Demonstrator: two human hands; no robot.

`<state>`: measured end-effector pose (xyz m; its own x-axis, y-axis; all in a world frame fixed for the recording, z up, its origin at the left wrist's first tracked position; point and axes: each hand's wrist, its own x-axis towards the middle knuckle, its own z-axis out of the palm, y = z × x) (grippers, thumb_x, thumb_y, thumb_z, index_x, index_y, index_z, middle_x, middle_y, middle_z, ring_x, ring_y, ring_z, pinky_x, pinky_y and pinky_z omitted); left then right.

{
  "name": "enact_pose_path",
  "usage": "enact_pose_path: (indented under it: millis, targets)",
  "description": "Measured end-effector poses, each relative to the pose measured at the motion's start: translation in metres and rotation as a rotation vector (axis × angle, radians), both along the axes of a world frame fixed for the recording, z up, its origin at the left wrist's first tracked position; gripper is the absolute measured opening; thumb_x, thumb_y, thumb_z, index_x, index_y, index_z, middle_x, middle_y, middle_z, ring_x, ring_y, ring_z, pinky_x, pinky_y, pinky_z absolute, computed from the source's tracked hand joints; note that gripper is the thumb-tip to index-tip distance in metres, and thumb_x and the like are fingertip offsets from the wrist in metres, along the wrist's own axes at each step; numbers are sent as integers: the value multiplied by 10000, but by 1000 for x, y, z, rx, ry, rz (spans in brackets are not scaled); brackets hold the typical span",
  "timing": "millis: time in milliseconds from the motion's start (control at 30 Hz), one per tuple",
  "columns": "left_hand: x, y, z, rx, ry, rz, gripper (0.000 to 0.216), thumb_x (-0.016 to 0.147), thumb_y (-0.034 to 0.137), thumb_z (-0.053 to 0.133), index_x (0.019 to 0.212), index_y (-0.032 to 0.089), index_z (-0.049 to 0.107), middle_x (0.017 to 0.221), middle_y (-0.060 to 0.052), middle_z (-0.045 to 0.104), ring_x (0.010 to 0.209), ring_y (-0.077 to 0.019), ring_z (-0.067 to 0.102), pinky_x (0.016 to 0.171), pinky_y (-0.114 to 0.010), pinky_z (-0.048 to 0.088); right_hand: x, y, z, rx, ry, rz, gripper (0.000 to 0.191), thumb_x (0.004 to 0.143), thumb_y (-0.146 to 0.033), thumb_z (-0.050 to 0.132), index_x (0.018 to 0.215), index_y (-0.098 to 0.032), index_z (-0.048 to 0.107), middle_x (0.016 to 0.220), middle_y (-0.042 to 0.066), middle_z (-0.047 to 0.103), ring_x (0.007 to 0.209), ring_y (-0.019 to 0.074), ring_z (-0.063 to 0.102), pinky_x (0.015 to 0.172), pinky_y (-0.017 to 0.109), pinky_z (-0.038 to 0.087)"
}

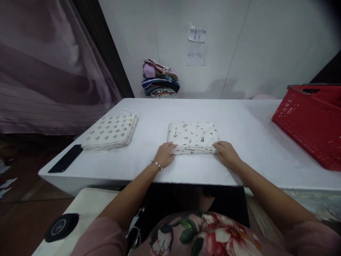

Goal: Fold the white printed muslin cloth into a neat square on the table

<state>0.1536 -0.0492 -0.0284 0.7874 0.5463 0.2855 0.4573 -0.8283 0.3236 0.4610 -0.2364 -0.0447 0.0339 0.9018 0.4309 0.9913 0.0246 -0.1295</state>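
A folded white cloth [192, 135] with small scattered prints lies flat in the middle of the white table, its layered folded edge facing me. My left hand [165, 154] grips the near left corner, thumb on top and fingers curled at the side. At the near right corner, my right hand [227, 153] holds the cloth the same way. The undersides of both hands' fingers are partly hidden. Off to the left rests another folded white cloth [110, 131] with rows of small grey prints, which neither hand touches.
A black phone [66, 159] lies at the table's [149, 113] left edge. On the right stands a red plastic basket [309, 124]. Folded clothes [160, 80] are stacked by the back wall, near handwritten paper notes [196, 44]. A round black object [61, 227] sits lower left.
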Motion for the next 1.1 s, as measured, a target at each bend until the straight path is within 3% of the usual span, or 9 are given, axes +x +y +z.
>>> enact_pose_path:
  millis: [133,267,367,700,933,1100]
  targets:
    - [8,-1,10,-95,-78,29,243,834,334,578,1035,224,660,1011,-41,629,995,-196,572,921,-375,446,-7,3,15,-57,171,3,439,693,-144,534,1113,-190,654,1134,95,634,1054,268,568,950,430,422]
    - [32,-5,21,-129,-107,42,185,884,283,516,901,222,690,906,-24,662,925,-168,588,905,-349,430,-21,20,33,-28,359,18,265,810,-246,515,1004,-210,690,1047,62,685,972,228,615,890,373,459]
    - [49,-9,24,-144,-61,33,190,881,254,518,868,237,706,900,-17,671,926,-169,584,897,-341,423,-31,34,38,-96,373,-13,243,862,-248,472,902,-214,709,929,46,704,872,196,622,793,321,473]
    - [62,-7,24,-148,99,2,214,861,247,518,874,237,732,927,-39,666,925,-197,563,848,-331,432,-31,46,31,-202,250,-36,220,875,-248,492,860,-209,709,948,60,673,912,202,566,767,300,431]
    - [62,-13,20,-148,19,77,229,878,218,463,785,196,671,874,-38,641,873,-181,549,819,-324,417,-36,34,27,-21,237,-23,239,923,-243,393,806,-193,594,848,71,617,814,195,523,751,307,403]
    - [59,-14,17,-135,9,53,201,885,254,487,808,196,664,881,-36,635,880,-182,542,835,-337,406,-33,30,22,-70,200,52,210,917,-249,433,836,-185,616,869,74,638,839,202,538,777,325,408]
